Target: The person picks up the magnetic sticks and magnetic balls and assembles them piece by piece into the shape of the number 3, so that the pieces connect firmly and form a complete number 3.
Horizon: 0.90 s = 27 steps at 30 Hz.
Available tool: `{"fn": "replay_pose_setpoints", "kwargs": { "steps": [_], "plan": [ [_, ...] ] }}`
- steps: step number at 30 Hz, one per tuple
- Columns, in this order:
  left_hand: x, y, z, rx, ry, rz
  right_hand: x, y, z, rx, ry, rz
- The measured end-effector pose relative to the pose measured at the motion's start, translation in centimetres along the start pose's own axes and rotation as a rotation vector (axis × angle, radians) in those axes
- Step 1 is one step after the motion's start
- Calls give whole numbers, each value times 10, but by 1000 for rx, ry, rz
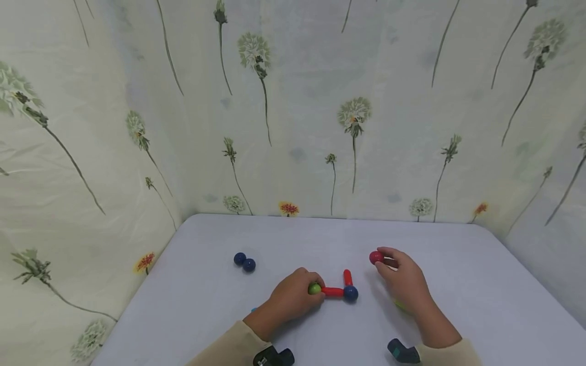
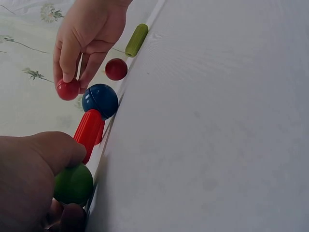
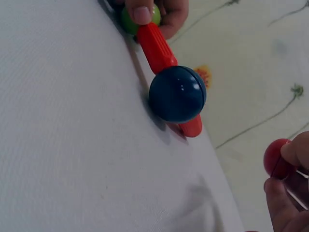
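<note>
My left hand [image 1: 295, 296] grips a green ball [image 1: 314, 288] with thumb and fingers. From that ball a red ribbed rod [image 1: 332, 292] runs to a blue ball [image 1: 350, 293], and a second red rod [image 1: 348, 277] extends from the blue ball away from me. To the right, my right hand [image 1: 406, 282] pinches a red ball [image 1: 376, 257] between thumb and fingertips, above the table and apart from the joined pieces. Seen in the left wrist view, another red ball [image 2: 116, 69] lies close to a yellow-green rod [image 2: 137, 40].
Two dark blue balls [image 1: 244, 262] sit together at the back left of the white table [image 1: 192, 300]. A small light-blue piece [image 1: 254, 309] is mostly hidden behind my left wrist. Flower-printed cloth [image 1: 297, 101] hangs behind the table.
</note>
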<state>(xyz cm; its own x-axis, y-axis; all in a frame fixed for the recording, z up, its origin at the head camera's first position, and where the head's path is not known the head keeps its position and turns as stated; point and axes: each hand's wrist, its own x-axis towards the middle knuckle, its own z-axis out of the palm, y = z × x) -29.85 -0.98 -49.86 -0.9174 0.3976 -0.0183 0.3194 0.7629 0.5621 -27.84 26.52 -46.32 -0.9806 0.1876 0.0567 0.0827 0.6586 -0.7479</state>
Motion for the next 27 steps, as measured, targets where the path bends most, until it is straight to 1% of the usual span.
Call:
{"fn": "replay_pose_setpoints", "kwargs": {
  "steps": [5, 8, 11, 15, 21, 25, 27],
  "plan": [
    [0, 0, 2, 1, -3, 11, 4, -5, 10, -17, -21, -69],
    [-1, 0, 1, 5, -2, 6, 10, -9, 18, -8, -39, -86],
    [-1, 0, 0, 6, -3, 0, 15, -14, 28, 19, -66, -53],
    [1, 1, -1, 6, -3, -3, 21, -17, 38, 76, -100, 15],
    [0, 2, 1, -3, -15, -14, 24, -8, 48, 159, -132, 125],
    [-1, 4, 0, 8, -9, -6, 25, -1, 52, 159, -128, 115],
    [-2, 6, -2, 31, -10, -1, 27, 0, 53, 155, -125, 102]
  ]
}}
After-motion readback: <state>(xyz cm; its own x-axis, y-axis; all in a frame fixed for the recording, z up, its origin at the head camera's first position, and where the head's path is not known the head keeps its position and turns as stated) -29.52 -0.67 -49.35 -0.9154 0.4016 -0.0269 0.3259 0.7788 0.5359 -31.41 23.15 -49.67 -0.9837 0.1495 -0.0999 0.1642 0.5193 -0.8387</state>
